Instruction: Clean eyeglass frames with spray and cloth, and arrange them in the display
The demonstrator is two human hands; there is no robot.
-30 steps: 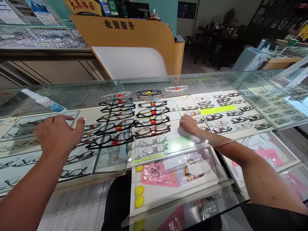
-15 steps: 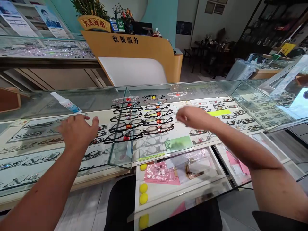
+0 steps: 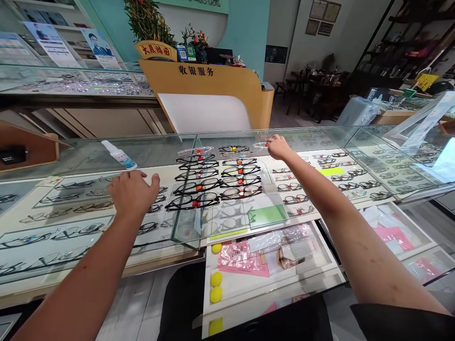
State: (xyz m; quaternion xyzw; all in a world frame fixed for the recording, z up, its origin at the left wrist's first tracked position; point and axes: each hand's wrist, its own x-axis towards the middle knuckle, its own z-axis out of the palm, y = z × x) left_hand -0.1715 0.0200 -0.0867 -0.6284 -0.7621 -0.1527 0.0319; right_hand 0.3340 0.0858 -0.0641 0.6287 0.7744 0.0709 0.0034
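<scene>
Glass-topped worktop, seen before a wood-toned reception desk and a teal wall. Spectacles were laid on the glass in a left column and a right column, most of them marked with red tags; further frames were displayed beneath the glass.

From the lower right, the right arm was stretched forward and inward, its elbow nearly straight and its upper part covered by a black sleeve. The right hand was placed with bent fingers at a clear frame with a red tag, located beyond the right column near the far edge; whether the frame was pinched or merely touched could not be told. From the lower left, the left arm was extended with the palm turned down. The left hand was spread, thumb held apart from the fingers, just on the near side of a white spray bottle, whose label could not be read.

The desk front was lettered 收银服务; a curved sign was inscribed 大展鸿图, with QR-code cards beside it. Inverted print was borne by a pink packet in the drawer below.
</scene>
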